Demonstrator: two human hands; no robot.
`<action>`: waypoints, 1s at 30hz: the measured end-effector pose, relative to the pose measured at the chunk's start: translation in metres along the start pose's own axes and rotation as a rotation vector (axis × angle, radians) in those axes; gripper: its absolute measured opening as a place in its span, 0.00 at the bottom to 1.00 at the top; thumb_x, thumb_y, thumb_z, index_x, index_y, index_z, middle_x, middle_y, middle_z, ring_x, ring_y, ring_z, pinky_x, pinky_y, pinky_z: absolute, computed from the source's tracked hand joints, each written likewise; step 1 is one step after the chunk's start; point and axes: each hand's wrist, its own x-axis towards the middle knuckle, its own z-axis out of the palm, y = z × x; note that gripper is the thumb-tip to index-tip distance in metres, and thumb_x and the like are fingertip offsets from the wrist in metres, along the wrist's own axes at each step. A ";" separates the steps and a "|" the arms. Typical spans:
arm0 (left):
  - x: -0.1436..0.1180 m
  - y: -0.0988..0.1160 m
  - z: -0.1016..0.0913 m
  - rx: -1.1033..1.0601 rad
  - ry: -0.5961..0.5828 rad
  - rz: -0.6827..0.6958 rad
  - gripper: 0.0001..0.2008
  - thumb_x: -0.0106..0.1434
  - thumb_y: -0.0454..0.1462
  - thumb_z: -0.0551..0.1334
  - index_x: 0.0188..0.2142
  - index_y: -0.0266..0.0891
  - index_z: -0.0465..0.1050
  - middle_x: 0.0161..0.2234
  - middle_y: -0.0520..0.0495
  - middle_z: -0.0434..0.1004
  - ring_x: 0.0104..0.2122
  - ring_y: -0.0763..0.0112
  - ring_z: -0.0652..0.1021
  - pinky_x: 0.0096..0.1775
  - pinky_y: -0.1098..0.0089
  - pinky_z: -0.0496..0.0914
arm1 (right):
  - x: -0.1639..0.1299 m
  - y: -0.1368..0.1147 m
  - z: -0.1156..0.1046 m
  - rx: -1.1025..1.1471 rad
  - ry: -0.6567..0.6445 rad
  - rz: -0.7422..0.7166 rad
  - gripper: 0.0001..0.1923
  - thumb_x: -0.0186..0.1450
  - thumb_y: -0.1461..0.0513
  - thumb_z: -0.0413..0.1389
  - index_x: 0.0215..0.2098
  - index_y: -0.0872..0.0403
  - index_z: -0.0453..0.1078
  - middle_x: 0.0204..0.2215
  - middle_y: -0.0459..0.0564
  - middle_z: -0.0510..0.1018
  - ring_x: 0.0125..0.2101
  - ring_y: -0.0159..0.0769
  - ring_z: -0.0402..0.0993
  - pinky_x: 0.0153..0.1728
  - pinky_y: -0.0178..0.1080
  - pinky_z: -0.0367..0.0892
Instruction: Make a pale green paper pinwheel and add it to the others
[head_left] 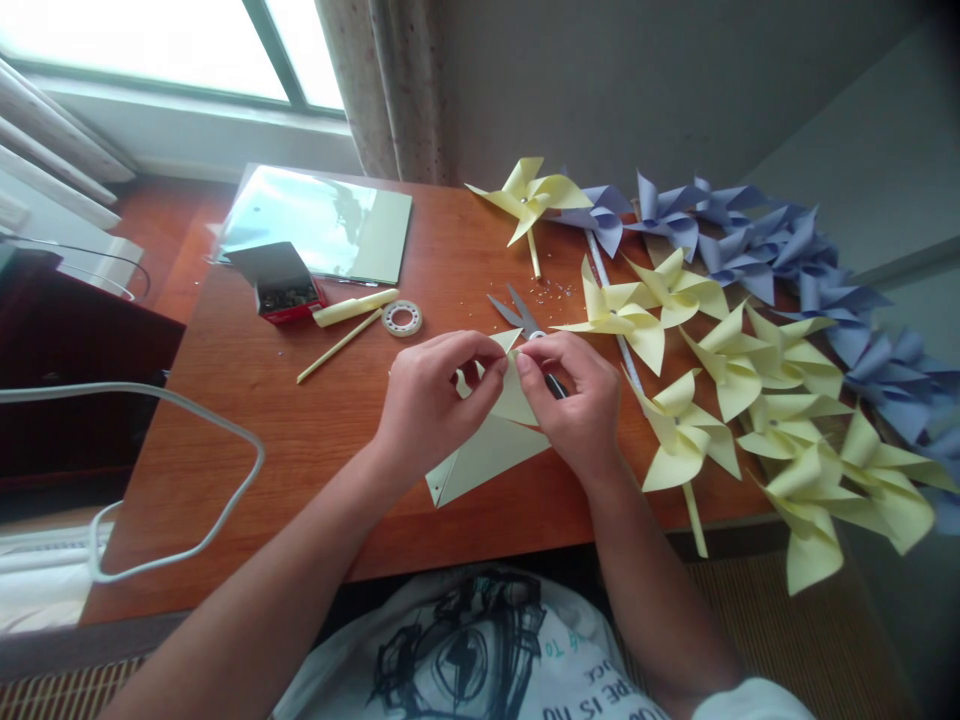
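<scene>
My left hand and my right hand meet over the middle of the wooden table. Both pinch the folded corners of a pale yellow paper sheet, whose lower flaps lie flat on the table. Scissors lie just behind my hands, partly hidden by my right hand.
Finished yellow pinwheels and purple pinwheels cover the right side. A tape roll, a yellow stick, a rolled yellow paper, a small open box of pins and a glossy sheet pack lie at the back left. A white cable loops at left.
</scene>
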 end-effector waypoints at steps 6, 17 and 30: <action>-0.001 -0.001 0.000 -0.075 0.005 -0.030 0.03 0.63 0.33 0.64 0.33 0.38 0.77 0.26 0.51 0.78 0.24 0.75 0.73 0.24 0.75 0.66 | 0.000 0.000 0.001 0.014 -0.028 -0.013 0.04 0.69 0.63 0.58 0.36 0.48 0.75 0.33 0.47 0.80 0.33 0.37 0.77 0.35 0.40 0.74; -0.002 -0.006 0.001 -0.252 -0.022 -0.131 0.03 0.64 0.35 0.65 0.34 0.38 0.77 0.26 0.50 0.77 0.24 0.76 0.72 0.24 0.75 0.65 | 0.000 -0.002 0.000 0.071 -0.035 0.038 0.03 0.68 0.63 0.58 0.36 0.48 0.74 0.33 0.46 0.80 0.34 0.37 0.77 0.34 0.39 0.75; -0.002 -0.006 0.001 -0.276 -0.028 -0.125 0.03 0.63 0.34 0.65 0.34 0.37 0.77 0.26 0.50 0.77 0.24 0.75 0.72 0.24 0.76 0.65 | 0.000 -0.003 0.000 0.078 -0.033 0.035 0.04 0.68 0.64 0.59 0.36 0.49 0.75 0.32 0.46 0.80 0.33 0.35 0.76 0.34 0.38 0.74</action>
